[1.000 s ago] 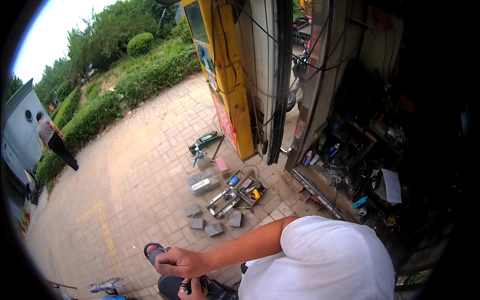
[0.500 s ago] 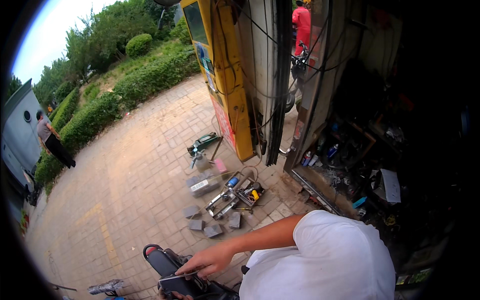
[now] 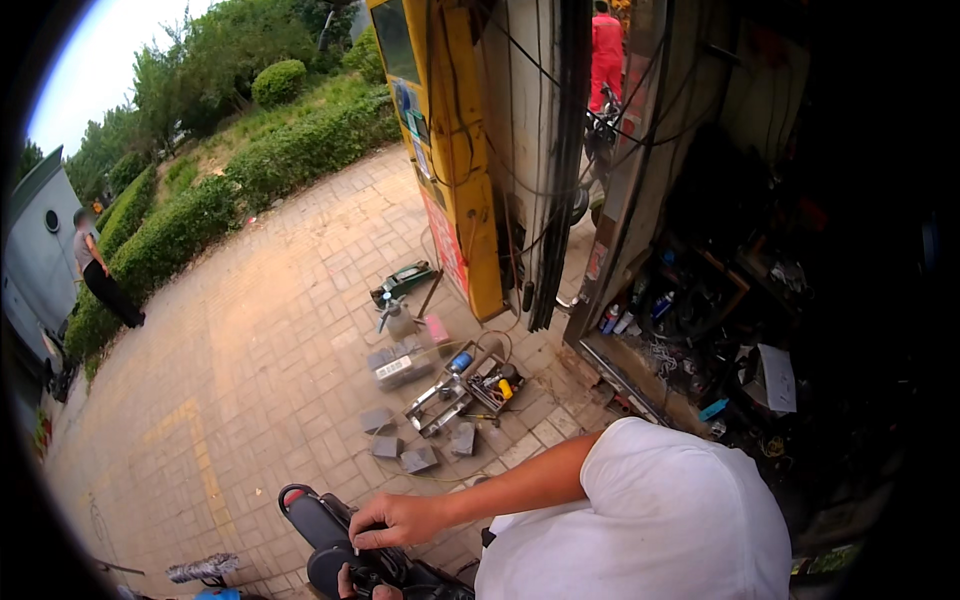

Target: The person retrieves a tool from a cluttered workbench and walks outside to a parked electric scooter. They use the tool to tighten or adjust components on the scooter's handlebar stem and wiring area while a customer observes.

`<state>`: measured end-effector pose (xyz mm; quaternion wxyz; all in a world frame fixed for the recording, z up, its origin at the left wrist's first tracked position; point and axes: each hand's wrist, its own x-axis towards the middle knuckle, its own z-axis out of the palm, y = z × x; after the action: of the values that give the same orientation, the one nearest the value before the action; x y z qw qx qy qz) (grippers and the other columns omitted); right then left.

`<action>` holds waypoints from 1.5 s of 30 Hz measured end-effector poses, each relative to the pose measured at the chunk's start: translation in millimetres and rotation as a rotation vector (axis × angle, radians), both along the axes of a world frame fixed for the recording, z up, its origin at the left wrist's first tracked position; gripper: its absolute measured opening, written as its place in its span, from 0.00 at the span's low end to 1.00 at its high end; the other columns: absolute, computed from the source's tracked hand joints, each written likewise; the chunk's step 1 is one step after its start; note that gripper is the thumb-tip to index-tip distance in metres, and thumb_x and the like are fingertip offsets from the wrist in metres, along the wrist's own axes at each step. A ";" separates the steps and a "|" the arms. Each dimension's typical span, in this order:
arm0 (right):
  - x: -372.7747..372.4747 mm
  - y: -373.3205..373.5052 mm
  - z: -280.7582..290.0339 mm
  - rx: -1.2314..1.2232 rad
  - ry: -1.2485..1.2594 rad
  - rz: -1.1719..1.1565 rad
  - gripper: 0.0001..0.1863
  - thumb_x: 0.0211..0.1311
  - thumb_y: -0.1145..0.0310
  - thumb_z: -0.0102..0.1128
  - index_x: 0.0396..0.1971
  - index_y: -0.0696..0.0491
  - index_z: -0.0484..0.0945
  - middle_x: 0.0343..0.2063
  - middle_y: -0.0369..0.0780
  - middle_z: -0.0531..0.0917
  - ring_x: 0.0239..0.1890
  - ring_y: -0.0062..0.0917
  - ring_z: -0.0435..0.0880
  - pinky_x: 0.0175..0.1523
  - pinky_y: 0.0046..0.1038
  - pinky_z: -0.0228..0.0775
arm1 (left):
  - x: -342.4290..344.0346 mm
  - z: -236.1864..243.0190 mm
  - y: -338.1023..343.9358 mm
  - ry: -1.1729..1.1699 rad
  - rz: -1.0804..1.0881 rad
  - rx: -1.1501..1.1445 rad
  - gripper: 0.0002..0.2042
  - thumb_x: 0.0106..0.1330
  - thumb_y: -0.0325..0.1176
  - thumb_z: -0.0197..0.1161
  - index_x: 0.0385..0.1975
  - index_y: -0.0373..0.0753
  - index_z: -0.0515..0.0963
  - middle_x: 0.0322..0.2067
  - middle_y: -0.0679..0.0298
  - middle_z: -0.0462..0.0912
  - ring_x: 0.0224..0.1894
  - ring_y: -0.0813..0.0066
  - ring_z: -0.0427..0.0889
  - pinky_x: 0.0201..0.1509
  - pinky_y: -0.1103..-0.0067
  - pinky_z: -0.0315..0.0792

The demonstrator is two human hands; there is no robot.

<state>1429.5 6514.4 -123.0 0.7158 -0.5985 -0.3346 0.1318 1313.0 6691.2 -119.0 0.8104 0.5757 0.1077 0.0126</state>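
My right hand (image 3: 390,520) reaches over a black two-wheeler's seat (image 3: 322,532), its fingers curled in and thumb and fingertips close together. A small pale bit shows at the fingertips; its kind is too small to make out. Just below, my left hand (image 3: 378,592) is partly cut off by the lower edge. Its fingers bend around something dark that I cannot make out. The two hands are apart, one above the other. The white sleeve and right forearm cover part of the two-wheeler.
On the paving lie several grey blocks (image 3: 420,460), a toolbox (image 3: 497,384), a battery-like box (image 3: 398,368) and a green trolley jack (image 3: 403,282). A yellow machine (image 3: 450,160) stands beside a cluttered doorway. One person (image 3: 95,265) stands by the hedge; another in red (image 3: 606,50) is beyond the doorway.
My right hand has lifted and drawn its stretched fingers into a curl, off the flat thin-edged thing it touched. My left hand remains low beside it. The person by the hedge has moved slightly left.
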 end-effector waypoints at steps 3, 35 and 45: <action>-12.3 4.9 11.6 -0.122 0.086 0.110 0.12 0.65 0.64 0.54 0.34 0.59 0.77 0.27 0.38 0.81 0.31 0.21 0.76 0.39 0.24 0.68 | 5.0 -7.4 -8.6 -0.074 0.176 0.296 0.24 0.56 0.17 0.60 0.56 0.31 0.67 0.43 0.57 0.76 0.39 0.71 0.76 0.43 0.78 0.74; 2.4 -3.5 -7.7 -0.287 0.824 0.392 0.11 0.65 0.60 0.52 0.32 0.52 0.75 0.13 0.31 0.65 0.11 0.18 0.62 0.14 0.22 0.53 | 15.4 29.2 -16.7 -0.684 0.097 1.452 0.19 0.54 0.31 0.69 0.45 0.33 0.77 0.31 0.50 0.78 0.30 0.51 0.78 0.35 0.66 0.74; -9.3 11.4 -26.6 -0.320 0.131 0.054 0.24 0.70 0.55 0.42 0.28 0.63 0.72 0.19 0.44 0.75 0.21 0.34 0.73 0.29 0.34 0.65 | 13.8 38.8 -24.9 -0.550 0.081 1.402 0.19 0.55 0.30 0.68 0.46 0.31 0.76 0.34 0.50 0.79 0.36 0.52 0.80 0.39 0.67 0.75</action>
<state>1420.2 6525.9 -149.6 0.6278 -0.6858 -0.2782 0.2413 1326.7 6666.3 -80.2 0.2510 0.9282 -0.1105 0.2514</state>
